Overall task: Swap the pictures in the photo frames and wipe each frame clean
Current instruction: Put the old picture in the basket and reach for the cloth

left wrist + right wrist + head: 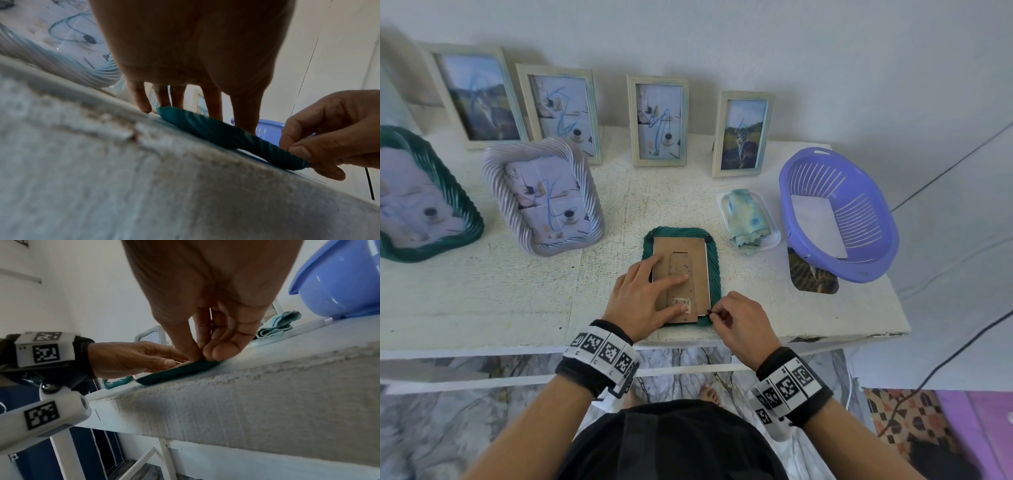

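A small teal ribbed photo frame [714,260] lies face down near the table's front edge, its brown cardboard backing [681,253] up. My left hand [650,294] presses flat on the backing with straight fingers. My right hand [736,318] pinches a small dark tab [709,312] at the frame's near right corner. From the left wrist view the teal frame [216,134] shows edge-on with the right hand's fingers [304,146] at its corner. In the right wrist view the fingertips [207,352] pinch at the frame [179,371]. A loose landscape picture [813,274] lies by the basket.
Several upright pale frames [657,120] line the wall. A silver ribbed frame [544,195] and a larger teal frame [424,192] lean at left. A cloth [748,219] sits in a white tray [774,236]. A purple basket [839,212] holds a white sheet.
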Available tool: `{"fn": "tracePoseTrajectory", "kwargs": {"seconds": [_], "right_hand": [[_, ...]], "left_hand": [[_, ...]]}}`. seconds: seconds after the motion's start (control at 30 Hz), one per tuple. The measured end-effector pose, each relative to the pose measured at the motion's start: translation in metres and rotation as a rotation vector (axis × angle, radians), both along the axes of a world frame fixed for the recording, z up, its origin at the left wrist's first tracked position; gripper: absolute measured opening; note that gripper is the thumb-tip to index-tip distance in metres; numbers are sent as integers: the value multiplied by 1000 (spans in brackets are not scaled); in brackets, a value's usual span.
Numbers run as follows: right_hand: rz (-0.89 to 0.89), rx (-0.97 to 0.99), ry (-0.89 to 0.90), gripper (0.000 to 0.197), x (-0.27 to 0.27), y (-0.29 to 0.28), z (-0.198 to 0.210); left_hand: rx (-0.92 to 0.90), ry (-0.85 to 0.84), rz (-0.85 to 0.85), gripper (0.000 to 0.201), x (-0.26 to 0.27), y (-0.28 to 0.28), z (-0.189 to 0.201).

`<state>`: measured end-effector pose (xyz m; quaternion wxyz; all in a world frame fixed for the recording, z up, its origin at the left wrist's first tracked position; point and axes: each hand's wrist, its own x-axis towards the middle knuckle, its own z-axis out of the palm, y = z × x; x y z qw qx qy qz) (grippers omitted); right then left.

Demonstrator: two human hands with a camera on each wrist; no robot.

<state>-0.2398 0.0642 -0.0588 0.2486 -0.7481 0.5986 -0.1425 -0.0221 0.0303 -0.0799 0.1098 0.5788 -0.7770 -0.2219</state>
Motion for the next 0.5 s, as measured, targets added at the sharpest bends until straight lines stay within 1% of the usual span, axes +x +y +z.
{"fn": "tracePoseTrajectory", "kwargs": {"seconds": [0.07, 0.13, 0.23, 0.3, 0.37, 0.43, 0.5], "right_hand": [[6, 4, 13, 9, -2, 0, 0], [17, -46, 48, 15, -1, 1, 3], [87, -134, 111, 27, 5, 0, 7], [180, -145, 171, 32, 11, -2, 7], [213, -135, 204, 34, 14, -4, 5], [202, -132, 202, 32, 14, -5, 2], [199, -128, 187, 32, 15, -5, 2]], "left_hand": [[2, -12, -6, 69, 0, 0, 0], [3, -18, -13, 67, 0, 0, 0], [-11, 7, -32, 55, 2, 1, 1], [-6, 26, -50, 57, 4, 1, 2], [8, 45, -70, 62, 8, 0, 3], [0, 102, -76, 61, 12, 1, 4], [-63, 186, -31, 52, 18, 5, 5]]}}
